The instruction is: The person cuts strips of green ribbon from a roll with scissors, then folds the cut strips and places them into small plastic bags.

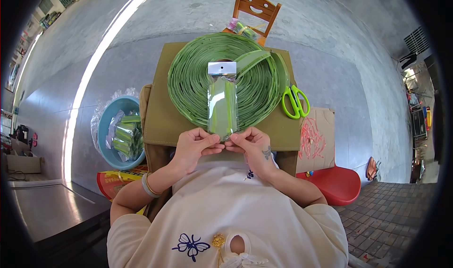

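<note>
Between my two hands is a clear plastic packet [222,102] with a silver hang-hole header, and a folded green strip shows inside it. My left hand [200,144] pinches the packet's lower left corner. At the lower right corner, the fingers of my right hand [247,143] are closed on the same packet. Behind it lies a large coil of green ribbon [188,81], flat on the olive-covered table [158,121], its loose end folded over toward the right. Green-handled scissors [296,102] rest by the coil's right side.
On the left, a blue basin [102,131] holds several filled green packets. A cardboard sheet [325,147] with pink-red ties and a red stool [337,185] are on the right. A wooden chair [258,8] with a bundle of packets stands beyond the table.
</note>
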Demonstrator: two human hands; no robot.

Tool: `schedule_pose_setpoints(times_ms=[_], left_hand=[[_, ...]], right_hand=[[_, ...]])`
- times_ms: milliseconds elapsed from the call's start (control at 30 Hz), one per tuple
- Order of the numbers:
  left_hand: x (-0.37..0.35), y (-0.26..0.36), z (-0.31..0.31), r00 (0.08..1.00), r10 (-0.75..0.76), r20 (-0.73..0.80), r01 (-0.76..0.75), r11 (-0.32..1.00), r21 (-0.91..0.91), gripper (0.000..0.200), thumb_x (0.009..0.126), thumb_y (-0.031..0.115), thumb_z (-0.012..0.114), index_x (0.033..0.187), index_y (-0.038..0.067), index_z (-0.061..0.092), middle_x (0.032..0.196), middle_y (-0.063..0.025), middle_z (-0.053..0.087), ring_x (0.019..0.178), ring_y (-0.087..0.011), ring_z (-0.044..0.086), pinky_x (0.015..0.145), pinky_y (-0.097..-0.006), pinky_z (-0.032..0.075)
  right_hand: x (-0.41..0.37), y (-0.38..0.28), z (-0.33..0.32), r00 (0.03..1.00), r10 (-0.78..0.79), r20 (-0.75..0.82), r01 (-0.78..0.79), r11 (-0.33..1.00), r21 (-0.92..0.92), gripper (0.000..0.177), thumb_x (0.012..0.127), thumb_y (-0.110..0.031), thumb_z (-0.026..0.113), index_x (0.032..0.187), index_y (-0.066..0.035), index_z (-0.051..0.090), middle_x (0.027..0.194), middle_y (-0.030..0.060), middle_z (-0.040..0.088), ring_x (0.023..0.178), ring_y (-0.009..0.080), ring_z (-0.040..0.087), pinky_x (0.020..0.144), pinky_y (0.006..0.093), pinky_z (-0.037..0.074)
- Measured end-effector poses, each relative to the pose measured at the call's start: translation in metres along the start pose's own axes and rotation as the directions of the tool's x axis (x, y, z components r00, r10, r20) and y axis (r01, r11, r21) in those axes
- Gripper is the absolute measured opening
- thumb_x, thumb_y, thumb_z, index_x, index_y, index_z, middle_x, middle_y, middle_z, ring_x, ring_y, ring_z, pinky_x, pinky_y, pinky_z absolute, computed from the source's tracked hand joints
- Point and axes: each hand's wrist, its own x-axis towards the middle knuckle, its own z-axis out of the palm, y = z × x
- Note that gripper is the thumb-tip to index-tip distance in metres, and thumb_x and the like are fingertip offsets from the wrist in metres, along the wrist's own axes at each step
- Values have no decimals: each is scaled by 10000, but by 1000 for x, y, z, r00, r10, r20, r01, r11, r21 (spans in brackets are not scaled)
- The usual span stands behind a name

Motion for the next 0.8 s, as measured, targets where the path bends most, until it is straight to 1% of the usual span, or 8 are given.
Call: schedule_pose_setpoints(times_ms=[100, 200, 300, 400, 500, 600, 667, 800], left_hand=[[1, -4, -2, 1000, -29, 8, 30, 998, -57, 146, 809, 88, 636, 738, 25, 525, 784, -117, 617, 733, -213, 648, 666, -299, 566], [2, -5, -1, 999, -50, 8, 50, 996, -79, 148, 808, 94, 639, 734, 36, 524, 784, -116, 621, 738, -214, 649, 673, -304, 565], [2, -8, -1, 999, -43, 16, 45, 994, -98, 149, 807, 92, 639, 730, 40, 523, 785, -114, 623, 741, -214, 650, 675, -304, 564], [2, -9, 0, 999, -34, 16, 35, 994, -102, 148, 808, 88, 636, 727, 41, 522, 783, -114, 623, 743, -215, 650, 675, -304, 564], [2, -10, 2, 1000, -6, 10, 6, 997, -72, 149, 809, 84, 634, 725, 37, 520, 777, -113, 621, 741, -217, 650, 674, -303, 563], [0, -9, 4, 999, 44, 14, -43, 999, -20, 151, 810, 73, 629, 720, 30, 516, 772, -113, 618, 732, -217, 650, 669, -302, 563], [-3, -9, 6, 997, 70, 19, -70, 997, 13, 153, 813, 58, 621, 712, 22, 512, 771, -113, 615, 721, -216, 651, 658, -299, 563], [-7, -12, 7, 950, 298, 92, -308, 943, 123, 133, 830, 60, 600, 791, -1, 489, 773, -122, 611, 707, -203, 649, 638, -280, 557]], right_hand=[[1, 3, -2, 1000, 20, -9, -20, 999, 26, 116, 829, -36, 594, 782, -5, 493, 830, 133, 600, 748, 193, 634, 714, 296, 552], [0, 1, 1, 998, -31, -46, 31, 1000, 4, 130, 826, -27, 589, 752, -15, 482, 808, 124, 599, 724, 188, 633, 694, 296, 555], [1, 2, -1, 995, -100, 0, 100, 995, 0, 79, 843, -42, 564, 862, 10, 508, 790, 108, 599, 707, 178, 630, 674, 292, 556], [4, 4, -5, 995, -77, 58, 81, 995, -59, 198, 862, -60, 533, 1029, 36, 489, 800, 99, 604, 703, 164, 628, 670, 285, 552], [2, -4, -2, 996, -80, 41, 82, 995, -62, 314, 865, -78, 538, 1135, 55, 450, 821, 103, 616, 709, 167, 629, 665, 281, 549], [1, -16, 4, 992, -123, -23, 121, 990, -76, 244, 860, -68, 549, 1061, 38, 459, 810, 99, 611, 704, 151, 622, 657, 271, 544], [6, -16, 3, 991, -135, -4, 134, 986, -99, 182, 850, -47, 561, 976, 10, 442, 798, 99, 607, 700, 136, 613, 647, 260, 538], [9, -12, 1, 973, -230, 32, 232, 969, -86, 222, 818, 10, 589, 826, -49, 375, 777, 94, 598, 693, 102, 591, 627, 231, 519]])
